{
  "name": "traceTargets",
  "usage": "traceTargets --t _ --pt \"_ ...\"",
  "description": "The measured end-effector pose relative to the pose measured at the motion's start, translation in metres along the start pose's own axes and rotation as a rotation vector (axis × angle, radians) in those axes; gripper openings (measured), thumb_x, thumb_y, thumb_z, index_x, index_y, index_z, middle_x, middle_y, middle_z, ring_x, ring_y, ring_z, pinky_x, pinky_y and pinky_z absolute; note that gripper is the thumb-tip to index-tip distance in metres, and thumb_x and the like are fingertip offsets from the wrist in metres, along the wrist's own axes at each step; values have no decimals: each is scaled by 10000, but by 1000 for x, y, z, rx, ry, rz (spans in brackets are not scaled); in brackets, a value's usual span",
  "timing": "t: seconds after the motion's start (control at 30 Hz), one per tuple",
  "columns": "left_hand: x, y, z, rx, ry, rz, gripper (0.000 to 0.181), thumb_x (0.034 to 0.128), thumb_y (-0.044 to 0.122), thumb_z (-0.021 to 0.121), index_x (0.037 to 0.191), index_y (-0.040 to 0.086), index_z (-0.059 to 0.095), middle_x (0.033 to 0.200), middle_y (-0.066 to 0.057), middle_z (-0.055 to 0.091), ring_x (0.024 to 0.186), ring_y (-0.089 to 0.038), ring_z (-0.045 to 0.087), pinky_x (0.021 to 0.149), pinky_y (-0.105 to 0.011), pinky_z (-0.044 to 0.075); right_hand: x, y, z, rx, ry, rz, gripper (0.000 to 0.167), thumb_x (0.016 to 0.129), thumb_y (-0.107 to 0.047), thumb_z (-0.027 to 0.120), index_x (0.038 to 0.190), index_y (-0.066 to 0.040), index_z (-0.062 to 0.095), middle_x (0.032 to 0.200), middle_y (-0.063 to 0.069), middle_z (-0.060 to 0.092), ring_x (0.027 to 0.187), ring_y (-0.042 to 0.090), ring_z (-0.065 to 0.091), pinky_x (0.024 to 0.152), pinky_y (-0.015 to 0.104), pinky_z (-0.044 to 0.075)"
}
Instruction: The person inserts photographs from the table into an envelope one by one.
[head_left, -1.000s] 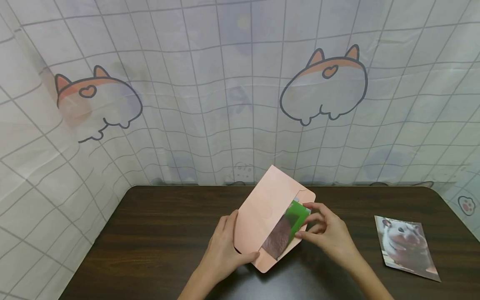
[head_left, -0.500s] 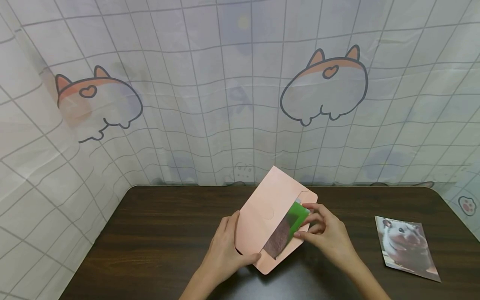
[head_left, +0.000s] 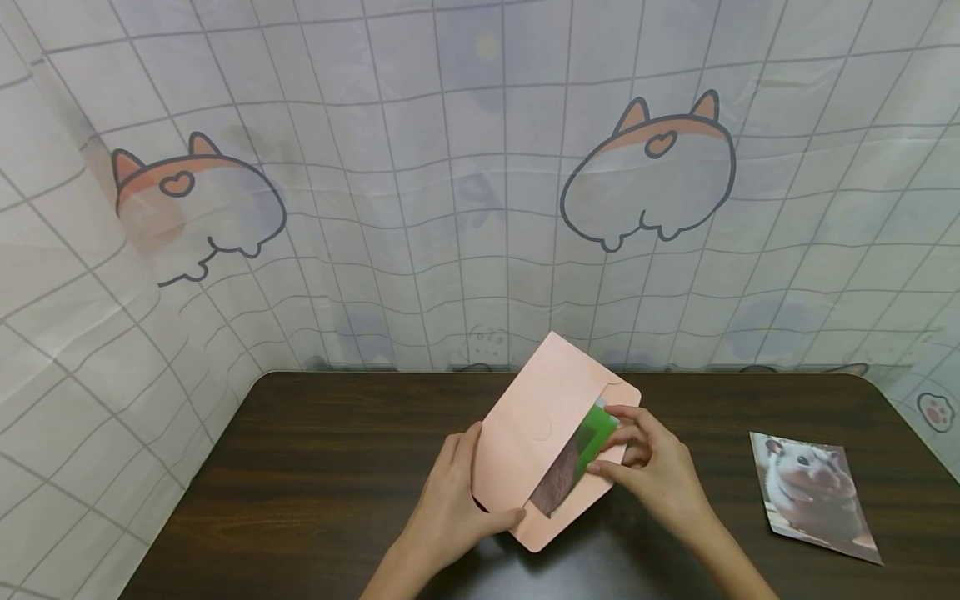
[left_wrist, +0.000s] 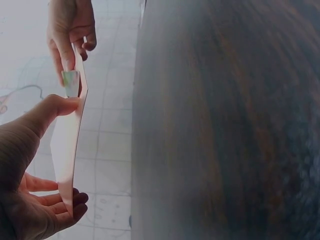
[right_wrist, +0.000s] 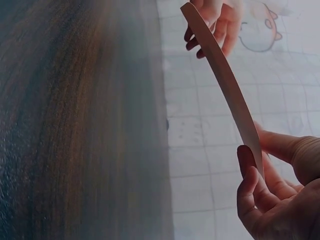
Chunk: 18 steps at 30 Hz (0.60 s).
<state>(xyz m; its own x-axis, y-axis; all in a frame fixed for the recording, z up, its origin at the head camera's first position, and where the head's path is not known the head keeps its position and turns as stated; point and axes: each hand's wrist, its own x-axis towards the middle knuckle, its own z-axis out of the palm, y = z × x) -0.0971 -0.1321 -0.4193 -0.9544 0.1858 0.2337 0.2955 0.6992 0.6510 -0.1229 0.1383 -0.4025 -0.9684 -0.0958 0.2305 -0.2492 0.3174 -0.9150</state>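
Note:
In the head view a pale pink envelope (head_left: pixel 525 433) is held tilted above the table. My left hand (head_left: pixel 450 500) grips its left and lower edge, thumb in front and fingers behind, as the left wrist view confirms. Out of the envelope's opening sticks part of a photo (head_left: pixel 596 433) with a green area and brown fur; the rest is hidden inside. My right hand (head_left: pixel 652 462) pinches the photo's outer edge, some of its fingers lying against the envelope's flap. From the right wrist, the envelope (right_wrist: pixel 227 80) appears nearly edge-on between both hands.
On the right of the dark wooden table (head_left: pixel 300 483) lies another photo (head_left: pixel 813 496), showing a white and grey hamster. A white checked curtain (head_left: pixel 420 208) with cartoon corgi drawings hangs behind the table and along its left side.
The envelope has shifted slightly to the right, and the photo has slid a little deeper into it, so less of the brown fur shows. The hamster photo has stayed in place.

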Motion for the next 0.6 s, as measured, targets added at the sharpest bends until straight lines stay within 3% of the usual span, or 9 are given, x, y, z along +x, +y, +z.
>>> traceTargets --t 0.6 --pt "-1 2 0 -19 -1 4 1093 693 350 976 1546 -37 412 1355 -143 546 1186 -285 609 960 -490 564 -2 3 6 62 10 53 712 781 47 884 1416 11 564 976 139 780 576 38 558 522 227 438"
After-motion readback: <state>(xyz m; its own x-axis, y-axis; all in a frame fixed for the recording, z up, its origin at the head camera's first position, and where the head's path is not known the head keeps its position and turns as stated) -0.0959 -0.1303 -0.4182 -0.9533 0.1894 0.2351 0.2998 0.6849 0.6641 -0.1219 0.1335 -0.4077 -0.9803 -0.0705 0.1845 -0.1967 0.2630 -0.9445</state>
